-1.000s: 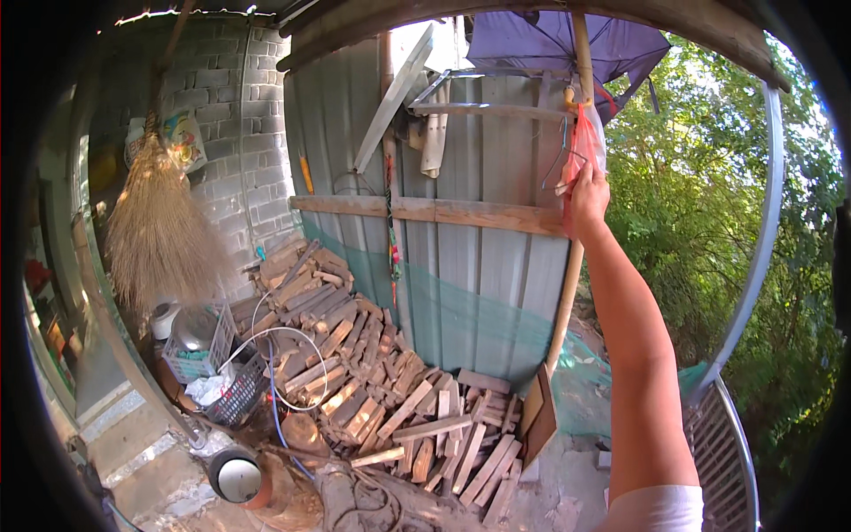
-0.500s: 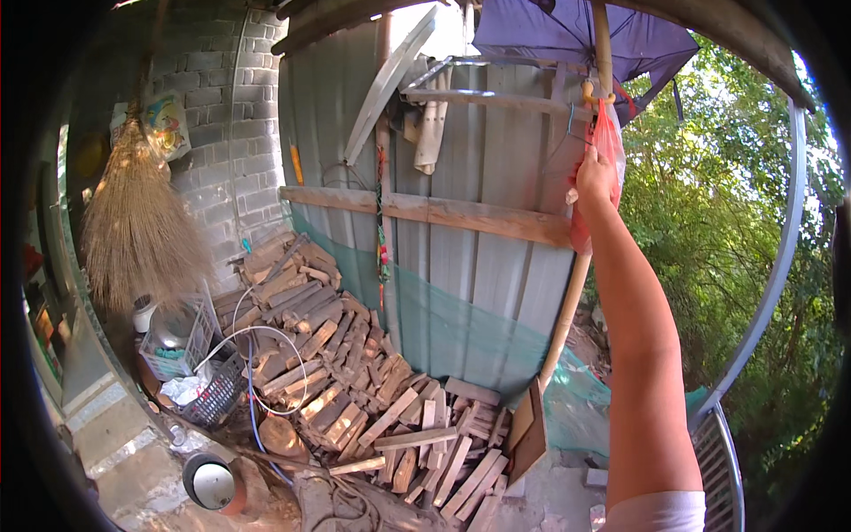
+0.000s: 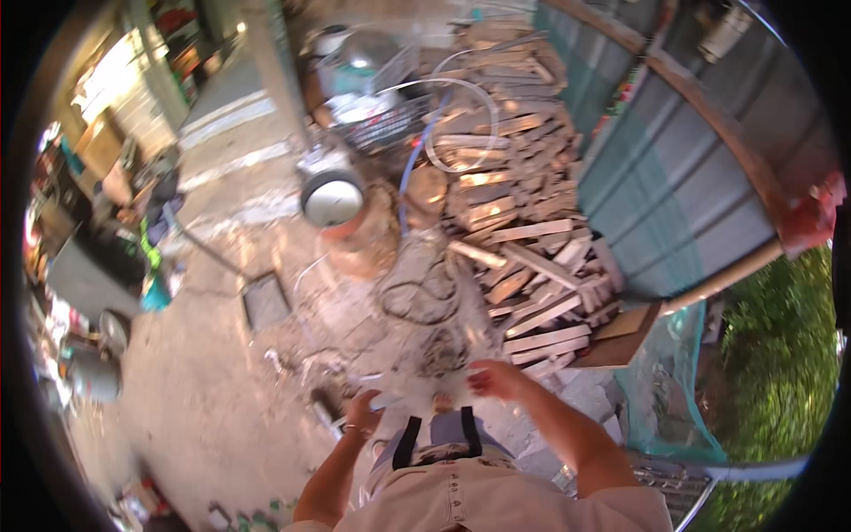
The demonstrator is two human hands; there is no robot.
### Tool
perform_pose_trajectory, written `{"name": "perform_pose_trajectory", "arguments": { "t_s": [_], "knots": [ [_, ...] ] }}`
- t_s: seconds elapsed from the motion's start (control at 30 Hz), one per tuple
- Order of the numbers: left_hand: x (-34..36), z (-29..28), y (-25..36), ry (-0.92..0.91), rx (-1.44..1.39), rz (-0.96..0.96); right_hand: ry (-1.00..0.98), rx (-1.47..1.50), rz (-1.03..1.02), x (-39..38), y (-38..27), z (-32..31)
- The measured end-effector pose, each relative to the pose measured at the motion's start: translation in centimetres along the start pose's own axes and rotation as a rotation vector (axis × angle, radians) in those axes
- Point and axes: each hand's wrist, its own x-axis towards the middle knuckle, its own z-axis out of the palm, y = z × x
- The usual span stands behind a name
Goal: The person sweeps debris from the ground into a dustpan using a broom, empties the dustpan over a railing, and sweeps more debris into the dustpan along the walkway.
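Low in the blurred head view, my left hand (image 3: 362,412) is curled beside a pale item that I cannot make out and seems to hold it. My right hand (image 3: 492,381) hangs to the right of it, above the dusty ground, its fingers smeared by motion. My feet and trousers show between them. A pile of split firewood (image 3: 510,177) lies ahead, with a brown board (image 3: 603,350) at its near end. The red plastic bag (image 3: 811,213) hangs at the far right, away from both hands.
Crates (image 3: 372,129), a metal-rimmed cylinder (image 3: 332,204) and loose hoses (image 3: 408,293) lie ahead. Steps (image 3: 230,160) and a long-handled dustpan (image 3: 264,301) are at left, beside assorted clutter (image 3: 97,275). A sheet-metal wall (image 3: 683,177), green netting (image 3: 665,399) and a railing (image 3: 762,470) line the right.
The view has swung down to the ground and my body. My right hand has left the hanging red bag and come down low. My left hand has come into view.
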Motion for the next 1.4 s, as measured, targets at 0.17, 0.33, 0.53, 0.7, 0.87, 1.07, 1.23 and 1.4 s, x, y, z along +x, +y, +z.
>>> {"name": "perform_pose_trajectory", "arguments": {
  "t_s": [0.17, 0.33, 0.53, 0.7, 0.87, 1.07, 1.23, 1.4],
  "knots": [
    [-6.4, -1.0, -0.8, -0.002, 0.161, 0.054, -0.463, -0.215, 0.458, 2.9, 10.3, 14.3],
    [-12.4, -2.7, -4.0, 0.051, 0.438, -0.028, -0.335, -0.491, 0.829, 5.1, 16.3, 19.4],
    [-22.0, -6.0, -15.9, 0.047, 0.024, -0.572, -0.41, -0.878, 0.481, 3.9, 21.9, 21.5],
    [-33.2, -7.1, -25.8, 0.036, -0.043, -0.892, -0.309, -0.572, 0.577, -0.7, 15.8, 22.2],
    [-40.4, -5.2, -32.4, -0.127, 0.019, -1.108, -0.296, -0.503, 0.314, -0.7, 12.5, 25.7],
    [-35.3, -5.7, -32.6, -0.027, -0.278, -1.119, -0.34, -0.209, 0.235, 10.3, 11.6, 28.8],
    [-22.2, -13.5, -29.6, 0.103, -0.494, -1.048, -0.126, -0.662, 0.292, 18.9, 12.1, 26.2],
    [-6.5, -23.3, -29.3, 0.074, -0.392, -0.842, -0.001, -0.467, 0.572, 15.4, 6.1, 20.1]
  ]
}}
